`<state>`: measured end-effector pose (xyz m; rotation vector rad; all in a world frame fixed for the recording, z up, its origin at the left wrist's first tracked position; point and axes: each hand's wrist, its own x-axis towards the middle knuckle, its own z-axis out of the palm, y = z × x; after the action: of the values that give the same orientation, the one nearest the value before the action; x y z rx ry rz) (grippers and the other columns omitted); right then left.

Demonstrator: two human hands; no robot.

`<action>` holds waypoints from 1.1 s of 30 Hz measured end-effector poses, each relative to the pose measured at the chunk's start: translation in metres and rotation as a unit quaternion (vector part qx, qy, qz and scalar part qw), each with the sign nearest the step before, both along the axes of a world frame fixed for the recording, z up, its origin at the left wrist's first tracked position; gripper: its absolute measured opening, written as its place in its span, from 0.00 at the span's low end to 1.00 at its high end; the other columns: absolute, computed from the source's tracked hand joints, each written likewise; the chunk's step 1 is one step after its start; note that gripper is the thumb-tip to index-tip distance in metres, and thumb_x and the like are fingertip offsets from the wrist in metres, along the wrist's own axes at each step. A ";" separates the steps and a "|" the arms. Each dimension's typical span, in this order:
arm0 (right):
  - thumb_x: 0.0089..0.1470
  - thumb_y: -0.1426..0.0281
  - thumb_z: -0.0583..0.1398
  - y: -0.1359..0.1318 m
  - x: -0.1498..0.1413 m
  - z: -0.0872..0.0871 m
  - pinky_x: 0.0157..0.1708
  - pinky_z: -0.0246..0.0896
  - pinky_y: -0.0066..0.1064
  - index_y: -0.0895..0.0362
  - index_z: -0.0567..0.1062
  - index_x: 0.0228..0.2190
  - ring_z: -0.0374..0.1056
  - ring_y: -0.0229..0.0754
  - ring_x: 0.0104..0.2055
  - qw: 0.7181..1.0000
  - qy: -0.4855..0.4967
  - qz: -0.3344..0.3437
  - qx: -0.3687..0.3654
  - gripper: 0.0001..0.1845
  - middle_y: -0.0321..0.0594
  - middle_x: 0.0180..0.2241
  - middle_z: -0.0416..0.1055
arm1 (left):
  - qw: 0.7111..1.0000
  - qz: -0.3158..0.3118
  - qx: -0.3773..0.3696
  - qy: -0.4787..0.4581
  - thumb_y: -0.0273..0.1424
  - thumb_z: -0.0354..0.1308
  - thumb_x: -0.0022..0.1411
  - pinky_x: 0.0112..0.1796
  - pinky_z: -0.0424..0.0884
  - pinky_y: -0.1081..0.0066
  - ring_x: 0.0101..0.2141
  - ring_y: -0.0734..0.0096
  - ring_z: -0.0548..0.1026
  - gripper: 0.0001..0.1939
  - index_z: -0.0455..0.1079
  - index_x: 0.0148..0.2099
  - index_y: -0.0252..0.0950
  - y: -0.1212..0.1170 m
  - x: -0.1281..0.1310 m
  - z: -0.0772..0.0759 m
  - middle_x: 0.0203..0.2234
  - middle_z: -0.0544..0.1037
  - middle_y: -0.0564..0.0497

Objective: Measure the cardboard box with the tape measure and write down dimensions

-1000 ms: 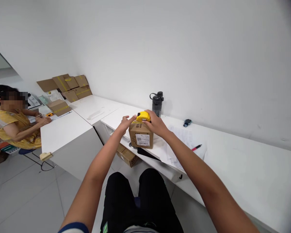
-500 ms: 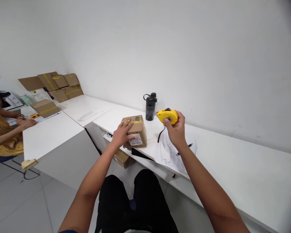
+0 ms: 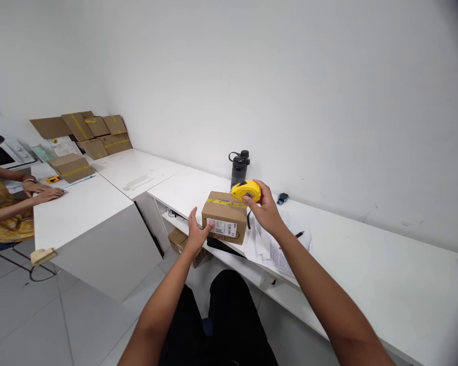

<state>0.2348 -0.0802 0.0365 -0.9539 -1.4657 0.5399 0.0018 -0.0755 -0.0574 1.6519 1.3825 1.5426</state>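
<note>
A taped cardboard box (image 3: 224, 216) with a white label facing me stands at the front edge of the white counter. My left hand (image 3: 198, 231) is at its left side, fingers stretched out and apart, the thumb against the label. In my right hand (image 3: 265, 208) is a yellow tape measure (image 3: 247, 191), held above the box's back right corner. Its dark wrist strap hangs down beside the box. No blade is visibly pulled out. Papers (image 3: 275, 244) with a pen (image 3: 299, 234) on them lie under my right forearm.
Behind the box a dark water bottle (image 3: 239, 170) stands near the wall, with a small dark object (image 3: 283, 198) to its right. More cardboard boxes (image 3: 116, 142) are stacked on the far left table. A person (image 3: 3, 203) sits there. Another box (image 3: 177, 239) is below the counter.
The cardboard box has turned and shifted right. My left hand has slid from its top to its left side. My right hand has brought the tape measure left and down, over the box.
</note>
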 end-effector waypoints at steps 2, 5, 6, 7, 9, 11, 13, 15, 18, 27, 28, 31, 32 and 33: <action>0.54 0.58 0.61 -0.007 0.000 0.003 0.51 0.64 0.41 0.50 0.60 0.57 0.63 0.48 0.54 0.999 -0.041 0.020 0.009 0.32 0.44 0.56 0.61 | 0.998 0.041 0.040 0.019 0.46 0.58 0.58 0.57 0.57 0.57 0.59 0.56 0.61 0.32 0.59 0.60 0.36 -0.010 0.000 0.030 0.57 0.64 0.39; 0.55 0.59 0.60 -0.016 -0.004 0.009 0.55 0.60 0.42 0.49 0.61 0.57 0.61 0.48 0.57 0.993 -0.099 0.048 0.032 0.30 0.43 0.56 0.62 | 0.999 -0.046 -0.011 0.007 0.47 0.50 0.64 0.50 0.64 0.62 0.47 0.63 0.71 0.21 0.68 0.49 0.38 -0.022 0.007 0.083 0.44 0.74 0.45; 0.55 0.59 0.60 -0.018 -0.006 0.011 0.56 0.58 0.42 0.49 0.61 0.57 0.61 0.48 0.57 0.991 -0.115 0.055 0.039 0.30 0.43 0.57 0.61 | 0.993 -0.109 -0.052 -0.014 0.49 0.51 0.62 0.46 0.67 0.65 0.43 0.65 0.73 0.21 0.69 0.46 0.38 -0.025 0.012 0.098 0.41 0.75 0.47; 0.55 0.59 0.60 -0.021 -0.008 0.013 0.57 0.56 0.43 0.48 0.60 0.57 0.60 0.49 0.58 0.989 -0.129 0.058 0.046 0.30 0.43 0.57 0.61 | 0.980 -0.172 -0.094 -0.036 0.49 0.53 0.61 0.42 0.68 0.67 0.39 0.67 0.73 0.21 0.70 0.44 0.37 -0.026 0.016 0.112 0.37 0.76 0.48; 0.56 0.59 0.60 -0.025 -0.010 0.016 0.58 0.55 0.44 0.48 0.60 0.58 0.60 0.49 0.59 0.986 -0.150 0.055 0.056 0.29 0.44 0.57 0.61 | 0.955 -0.244 -0.156 -0.071 0.50 0.58 0.57 0.34 0.68 0.72 0.30 0.73 0.71 0.21 0.70 0.41 0.36 -0.024 0.023 0.131 0.29 0.74 0.52; 0.57 0.59 0.59 -0.030 -0.004 0.018 0.58 0.55 0.45 0.47 0.60 0.58 0.60 0.50 0.59 0.982 -0.173 0.040 0.063 0.29 0.44 0.57 0.62 | 0.942 -0.268 -0.185 -0.075 0.49 0.62 0.52 0.29 0.64 0.74 0.24 0.77 0.67 0.21 0.70 0.36 0.36 -0.017 0.026 0.141 0.24 0.70 0.55; 0.57 0.59 0.58 -0.035 0.009 0.019 0.56 0.57 0.46 0.47 0.60 0.58 0.60 0.51 0.58 0.977 -0.206 0.024 0.058 0.28 0.44 0.56 0.63 | 0.942 -0.268 -0.195 -0.058 0.46 0.66 0.48 0.27 0.61 0.75 0.22 0.79 0.63 0.20 0.69 0.32 0.35 -0.006 0.022 0.144 0.23 0.69 0.55; 0.58 0.58 0.57 -0.038 0.030 0.018 0.53 0.60 0.46 0.47 0.60 0.59 0.62 0.51 0.56 0.971 -0.236 0.003 0.036 0.29 0.44 0.56 0.63 | 0.943 -0.254 -0.209 -0.046 0.45 0.67 0.47 0.26 0.60 0.75 0.22 0.79 0.62 0.19 0.68 0.29 0.35 0.011 0.011 0.142 0.23 0.69 0.55; 0.57 0.57 0.56 -0.037 0.067 0.012 0.46 0.66 0.44 0.46 0.60 0.59 0.65 0.51 0.52 0.966 -0.255 -0.036 -0.019 0.29 0.44 0.56 0.63 | 0.953 -0.187 -0.232 -0.048 0.44 0.65 0.47 0.28 0.62 0.74 0.24 0.77 0.63 0.18 0.66 0.28 0.36 0.041 -0.013 0.132 0.23 0.67 0.55; 0.56 0.57 0.56 -0.004 0.081 -0.017 0.47 0.66 0.44 0.48 0.60 0.60 0.63 0.52 0.55 0.959 -0.264 -0.006 -0.098 0.31 0.44 0.59 0.62 | 0.943 -0.132 -0.304 -0.032 0.50 0.67 0.41 0.30 0.67 0.71 0.28 0.71 0.69 0.26 0.64 0.34 0.36 0.068 -0.023 0.084 0.28 0.71 0.51; 0.56 0.57 0.56 -0.001 0.076 -0.019 0.48 0.65 0.44 0.48 0.59 0.60 0.63 0.51 0.55 0.961 -0.261 -0.001 -0.093 0.31 0.45 0.59 0.61 | 0.943 -0.127 -0.307 -0.028 0.51 0.67 0.41 0.30 0.67 0.71 0.29 0.70 0.70 0.27 0.64 0.35 0.37 0.067 -0.017 0.081 0.28 0.72 0.51; 0.57 0.57 0.55 0.004 0.067 -0.022 0.53 0.61 0.46 0.48 0.57 0.61 0.61 0.51 0.57 0.961 -0.263 -0.004 -0.084 0.31 0.45 0.59 0.60 | 0.947 -0.099 -0.306 -0.018 0.51 0.67 0.40 0.28 0.65 0.72 0.30 0.68 0.72 0.29 0.63 0.37 0.37 0.066 -0.004 0.077 0.30 0.73 0.51; 0.58 0.57 0.55 0.005 0.067 -0.023 0.55 0.59 0.47 0.48 0.57 0.61 0.59 0.51 0.59 0.961 -0.265 -0.005 -0.083 0.31 0.45 0.60 0.59 | 0.947 -0.095 -0.306 -0.017 0.52 0.67 0.41 0.28 0.66 0.72 0.31 0.68 0.72 0.29 0.63 0.37 0.37 0.066 -0.003 0.076 0.30 0.74 0.51; 0.58 0.57 0.55 0.005 0.067 -0.024 0.56 0.57 0.47 0.48 0.57 0.61 0.58 0.51 0.60 0.960 -0.266 -0.005 -0.083 0.31 0.44 0.61 0.59 | 0.946 -0.099 -0.308 -0.018 0.52 0.67 0.41 0.29 0.66 0.72 0.32 0.68 0.73 0.29 0.63 0.38 0.37 0.066 -0.003 0.075 0.31 0.74 0.51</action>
<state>0.3020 -0.0751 0.0120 -1.3077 -1.9129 0.4176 -0.0010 -0.0098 0.0180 1.3097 1.4348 0.8911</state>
